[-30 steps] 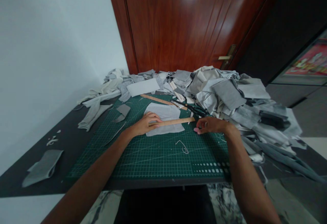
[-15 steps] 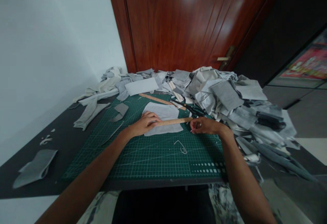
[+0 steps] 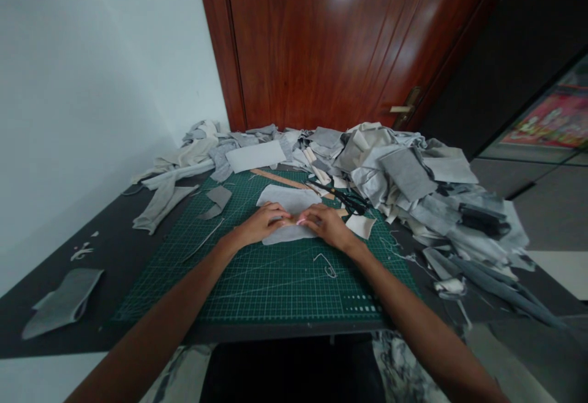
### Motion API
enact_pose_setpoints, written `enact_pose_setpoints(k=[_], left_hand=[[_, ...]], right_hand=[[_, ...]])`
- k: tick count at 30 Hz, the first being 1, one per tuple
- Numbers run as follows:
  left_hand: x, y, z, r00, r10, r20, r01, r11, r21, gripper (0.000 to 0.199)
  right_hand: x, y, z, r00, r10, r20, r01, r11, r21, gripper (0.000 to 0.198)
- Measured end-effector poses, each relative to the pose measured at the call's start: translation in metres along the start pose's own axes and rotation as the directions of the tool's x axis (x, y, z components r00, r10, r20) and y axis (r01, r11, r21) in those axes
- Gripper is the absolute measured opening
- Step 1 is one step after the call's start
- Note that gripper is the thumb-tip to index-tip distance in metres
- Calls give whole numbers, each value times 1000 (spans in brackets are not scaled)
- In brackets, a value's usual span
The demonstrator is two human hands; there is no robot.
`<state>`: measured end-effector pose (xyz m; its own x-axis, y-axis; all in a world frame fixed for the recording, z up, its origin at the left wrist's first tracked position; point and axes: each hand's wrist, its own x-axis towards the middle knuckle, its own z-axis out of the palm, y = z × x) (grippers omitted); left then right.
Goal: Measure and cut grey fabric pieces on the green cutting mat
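Observation:
A light grey piece of cloth [image 3: 282, 195] lies on the green cutting mat [image 3: 275, 290]. Across it runs a wooden ruler [image 3: 341, 212], mostly covered by my hands, with its right end showing. My left hand [image 3: 261, 223] is closed at the ruler's left part, fingers pressing it onto the cloth. Close beside it, my right hand [image 3: 327, 225] pinches a small pinkish piece [image 3: 301, 222] against the ruler; its exact kind is too small to tell. Black scissors [image 3: 353, 201] rest just beyond the right hand, near a cream scrap [image 3: 361, 226].
A large heap of grey and cream cloth [image 3: 408, 173] covers the table's right side and back. A second wooden strip [image 3: 280, 178] lies behind the cloth. Loose thread [image 3: 327, 266] sits in front, and a folded grey piece [image 3: 68, 302] lies at the left.
My right hand has moved left from the ruler's right end to its middle, near my left hand. The cream scrap it covered now shows. My left hand stays in place.

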<state>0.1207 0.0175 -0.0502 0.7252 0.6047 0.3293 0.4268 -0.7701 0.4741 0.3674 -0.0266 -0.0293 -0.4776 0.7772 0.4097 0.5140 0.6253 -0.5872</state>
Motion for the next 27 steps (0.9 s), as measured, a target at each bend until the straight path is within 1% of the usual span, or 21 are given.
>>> enact_pose_setpoints(k=[3, 5, 7, 9, 12, 16, 20, 27], left_hand=[[-2, -3, -3, 1000, -1, 28, 0, 1000, 26, 25], [-3, -5, -5, 999, -12, 41, 10, 999, 45, 25], [-5, -8, -6, 999, -18, 40, 17, 1000, 26, 26], [-6, -10, -5, 999, -41, 9, 41, 999, -23, 29], [-6, -12, -3, 993, -106, -53, 101, 991, -93, 36], [-5, -11, -2, 986, -154, -68, 145, 981, -128, 38], [-4, -10, -2, 984, -162, -71, 150, 977, -149, 38], [-5, -13, -1, 982, -172, -83, 154, 971, -185, 26]], right_hand=[[7, -7, 21, 997, -75, 16, 75, 997, 10, 11], [9, -9, 27, 997, -76, 25, 75, 997, 7, 11], [10, -8, 32, 998, -60, 25, 60, 998, 13, 10], [10, -6, 36, 998, -61, 5, 61, 998, 22, 8], [13, -3, 44, 994, -102, -26, 103, 994, 33, 5], [19, -4, 54, 993, -114, -44, 115, 993, 31, 4], [22, -6, 58, 994, -106, -32, 106, 994, 7, 3], [21, -10, 55, 993, -118, 17, 119, 986, -117, 8]])
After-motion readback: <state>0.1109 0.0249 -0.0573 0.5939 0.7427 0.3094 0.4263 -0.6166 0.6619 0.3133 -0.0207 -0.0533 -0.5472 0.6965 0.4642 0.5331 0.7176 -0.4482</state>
